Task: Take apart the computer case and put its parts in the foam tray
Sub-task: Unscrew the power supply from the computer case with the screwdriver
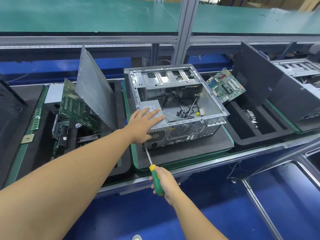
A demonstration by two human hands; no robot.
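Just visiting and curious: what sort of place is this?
Probably a computer disassembly line in a factory or recycling workshop: an opened computer case, a loose motherboard propped by a foam tray, and more cases along the aluminium-framed bench.

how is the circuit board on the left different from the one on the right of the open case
The left circuit board shows its dull, mostly bare back; the right circuit board shows slots and connectors. The left one leans among parts in its foam tray; the right one leans against the computer case. Both are green.
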